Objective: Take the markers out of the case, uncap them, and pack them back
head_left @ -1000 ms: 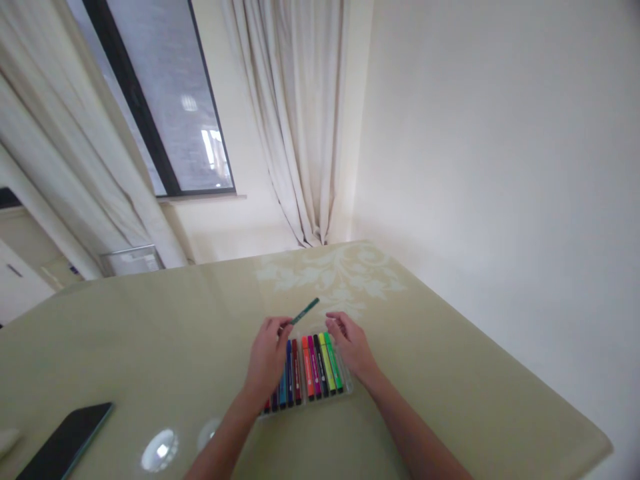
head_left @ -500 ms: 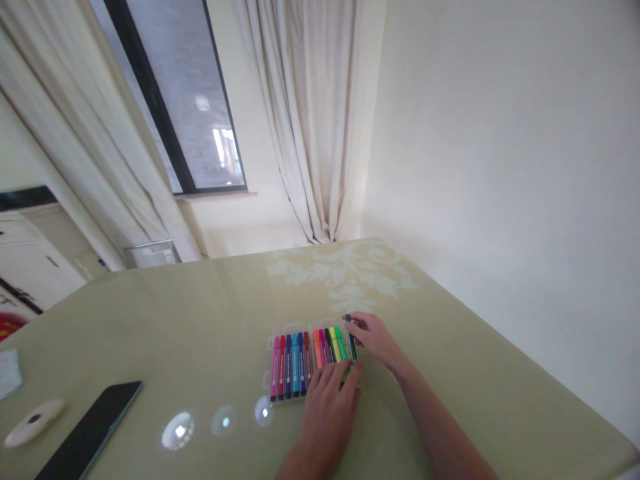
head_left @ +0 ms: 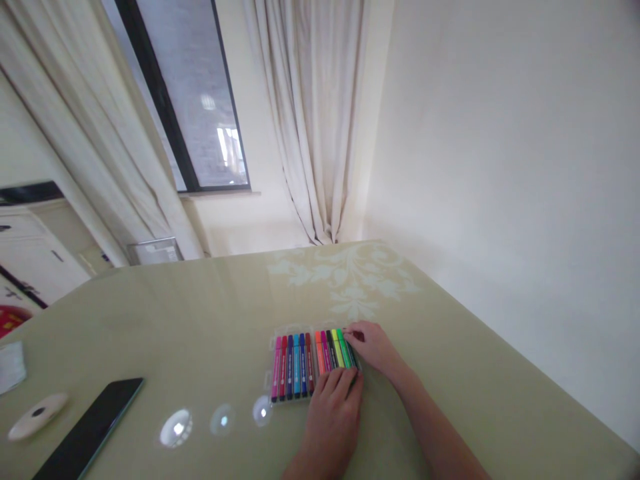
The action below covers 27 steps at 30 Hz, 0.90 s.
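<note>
A clear plastic case (head_left: 275, 402) lies on the table, holding a row of felt-tip pens in pink, red, blue, orange, yellow, green and other colours. My left hand (head_left: 335, 407) rests palm down over the lower ends of the right-hand pens, its fingers stretched out and covering those ends. At the upper right corner of the case, my right hand (head_left: 373, 343) has its fingers closed on the top end of a dark green felt-tip pen (head_left: 352, 359). That pen lies beside the bright green one, mostly hidden by both hands.
On the table (head_left: 210, 320) at the left lie a black phone-like slab (head_left: 90, 427), a white oval object (head_left: 37, 417) with a dark spot, and a pale packet (head_left: 11, 367). A wall (head_left: 500, 167) borders the table's right side; curtains (head_left: 320, 120) hang beyond it.
The dark green pen, which stood up past the others in my right hand, has gone down level with the row. My right hand has lowered slightly with it; my left hand stays over the pens.
</note>
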{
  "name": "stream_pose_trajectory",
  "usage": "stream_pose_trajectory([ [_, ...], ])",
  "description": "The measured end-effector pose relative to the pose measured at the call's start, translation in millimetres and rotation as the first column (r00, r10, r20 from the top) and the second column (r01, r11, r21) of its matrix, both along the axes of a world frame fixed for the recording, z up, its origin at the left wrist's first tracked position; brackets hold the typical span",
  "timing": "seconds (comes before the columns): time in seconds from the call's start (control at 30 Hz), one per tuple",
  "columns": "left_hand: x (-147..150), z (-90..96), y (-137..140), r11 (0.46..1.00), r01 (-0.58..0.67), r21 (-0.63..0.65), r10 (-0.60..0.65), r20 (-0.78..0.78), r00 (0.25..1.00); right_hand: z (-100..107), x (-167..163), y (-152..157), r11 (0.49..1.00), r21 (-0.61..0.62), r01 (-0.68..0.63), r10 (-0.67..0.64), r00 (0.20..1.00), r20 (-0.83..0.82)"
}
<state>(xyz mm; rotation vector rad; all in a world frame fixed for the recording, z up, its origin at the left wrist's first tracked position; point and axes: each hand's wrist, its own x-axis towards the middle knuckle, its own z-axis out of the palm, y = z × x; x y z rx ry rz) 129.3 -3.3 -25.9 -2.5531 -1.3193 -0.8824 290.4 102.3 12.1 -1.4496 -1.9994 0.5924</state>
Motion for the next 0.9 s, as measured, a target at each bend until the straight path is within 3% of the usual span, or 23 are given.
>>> stream_pose_trajectory([
  [0.23,0.3,-3.8,-6.1,0.998,0.014,0.062,-0.017,0.048,0.999,-0.8,-5.1,-3.6,0.996,-0.025,0.088,-0.088,0.995,-0.036],
  [0.4,-15.6,20.9,-3.8,0.999,-0.002,0.046,-0.005,0.147,0.989,-3.3,-5.1,-3.6,0.992,-0.027,0.123,-0.124,0.992,-0.014],
  [0.5,-48.4,40.8,9.7,0.982,-0.190,0.023,0.182,0.193,0.964,-3.2,-3.6,-2.9,0.984,-0.041,0.173,-0.173,0.985,-0.005],
  [0.6,-86.4,45.6,21.7,0.854,-0.520,-0.010,0.511,0.198,0.836,-3.1,-3.4,-1.8,0.970,-0.121,0.209,-0.215,0.976,-0.038],
  [0.7,-108.8,34.5,24.7,0.752,-0.644,-0.142,0.658,0.108,0.745,-2.3,-5.0,-1.2,0.949,-0.207,0.237,-0.251,0.967,-0.044],
  [0.83,-112.4,23.0,25.9,0.749,-0.502,-0.432,0.632,0.238,0.738,-0.7,-5.1,-0.9,0.920,-0.342,0.194,-0.246,0.962,-0.116],
  [0.9,-111.5,26.3,29.1,0.739,-0.361,-0.568,0.626,0.384,0.678,0.5,-4.3,-0.6,0.905,-0.399,0.147,-0.249,0.944,-0.215],
])
